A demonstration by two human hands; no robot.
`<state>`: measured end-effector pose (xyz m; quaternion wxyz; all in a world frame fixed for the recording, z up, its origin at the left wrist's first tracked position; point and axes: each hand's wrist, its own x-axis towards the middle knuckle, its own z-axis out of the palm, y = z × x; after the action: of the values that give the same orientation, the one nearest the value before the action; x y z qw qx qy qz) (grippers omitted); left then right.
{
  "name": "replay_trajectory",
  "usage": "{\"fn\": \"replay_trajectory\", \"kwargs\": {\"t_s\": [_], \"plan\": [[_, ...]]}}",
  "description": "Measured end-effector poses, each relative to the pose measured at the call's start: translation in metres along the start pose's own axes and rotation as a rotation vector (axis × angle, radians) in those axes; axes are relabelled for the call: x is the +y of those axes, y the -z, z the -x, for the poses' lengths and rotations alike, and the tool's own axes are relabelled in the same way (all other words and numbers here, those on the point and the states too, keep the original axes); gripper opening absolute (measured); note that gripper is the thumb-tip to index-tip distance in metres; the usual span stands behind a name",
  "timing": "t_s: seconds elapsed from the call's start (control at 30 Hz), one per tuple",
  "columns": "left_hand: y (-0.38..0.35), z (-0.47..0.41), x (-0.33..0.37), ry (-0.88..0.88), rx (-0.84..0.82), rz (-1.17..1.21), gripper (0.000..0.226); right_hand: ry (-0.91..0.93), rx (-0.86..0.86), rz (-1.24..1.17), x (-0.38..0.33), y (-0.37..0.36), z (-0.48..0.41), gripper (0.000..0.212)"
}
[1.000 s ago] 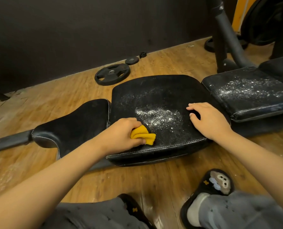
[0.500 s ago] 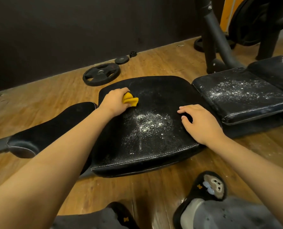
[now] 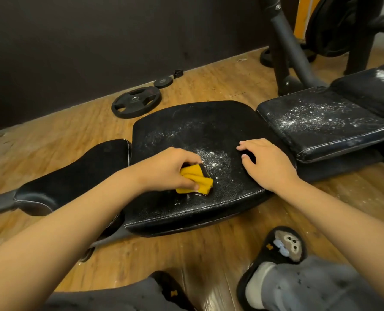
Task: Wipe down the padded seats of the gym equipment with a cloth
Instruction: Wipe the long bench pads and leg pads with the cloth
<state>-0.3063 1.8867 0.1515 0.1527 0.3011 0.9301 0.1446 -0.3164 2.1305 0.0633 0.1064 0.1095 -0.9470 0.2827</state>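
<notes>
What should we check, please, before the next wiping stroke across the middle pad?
1. Grip: left hand grips the yellow cloth: ok.
2. Contact: the cloth lies on the middle pad, near its front edge: ok.
3. Steadying: right hand rests on that pad: ok.
4. Middle pad clean: white powder lies between the hands: not ok.
5. Next pad to the right clean: speckled with powder: not ok.
6. Cloth's underside clean: hidden: cannot tell.
</notes>
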Motion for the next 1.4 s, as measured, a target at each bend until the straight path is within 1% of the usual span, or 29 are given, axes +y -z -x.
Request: {"fn": "replay_trajectory", "kwargs": {"t_s": [0.13,0.23,0.3,0.37,0.43,0.53,0.67,0.77,0.83,0.9,0.97,1.1,1.17,1.3,1.4], "plan": [[0.013,-0.035,-0.029,0.026,0.100,-0.084,0.024,0.001,0.006,0.001,0.002,-0.001,-0.001,0.030],[0.018,-0.071,-0.046,0.079,0.232,-0.144,0.023,-0.003,0.015,-0.003,0.003,-0.001,-0.003,0.029],[0.018,-0.094,-0.048,0.133,0.306,-0.194,0.028,-0.003,0.022,-0.011,0.003,-0.001,-0.003,0.028],[0.016,-0.110,-0.046,0.190,0.327,-0.214,0.035,0.001,0.028,-0.011,0.003,-0.001,-0.003,0.028],[0.018,-0.113,-0.043,0.216,0.303,-0.190,0.035,0.003,0.030,-0.010,0.002,0.000,-0.002,0.028],[0.016,-0.092,-0.032,0.135,0.193,-0.083,0.019,0.001,0.035,-0.014,0.001,0.001,-0.001,0.029],[0.000,-0.043,0.008,-0.032,0.004,-0.053,0.022,0.005,0.044,-0.012,0.000,0.000,0.001,0.028],[-0.005,-0.021,0.026,-0.058,-0.116,0.027,0.023,0.007,0.054,-0.020,-0.001,0.000,0.002,0.028],[-0.007,-0.018,0.029,-0.056,-0.127,0.032,0.022,0.011,0.057,-0.025,0.000,-0.001,0.002,0.028],[-0.008,-0.024,0.026,-0.077,-0.083,0.008,0.023,0.011,0.059,-0.027,-0.001,-0.001,0.002,0.028],[-0.007,-0.038,0.018,-0.093,-0.003,-0.048,0.024,0.008,0.069,-0.028,0.000,-0.002,0.002,0.028],[0.001,-0.085,-0.004,-0.044,0.138,-0.152,0.024,-0.010,0.095,-0.051,0.003,-0.003,0.000,0.027],[0.003,-0.110,-0.010,-0.006,0.199,-0.174,0.020,-0.026,0.113,-0.073,0.004,-0.004,-0.001,0.027],[0.001,-0.141,-0.012,0.060,0.268,-0.140,0.018,-0.109,0.171,-0.147,0.008,-0.005,-0.002,0.025],[-0.007,-0.132,-0.010,0.063,0.277,-0.072,0.018,-0.125,0.238,-0.213,0.011,-0.006,-0.002,0.026]]}}
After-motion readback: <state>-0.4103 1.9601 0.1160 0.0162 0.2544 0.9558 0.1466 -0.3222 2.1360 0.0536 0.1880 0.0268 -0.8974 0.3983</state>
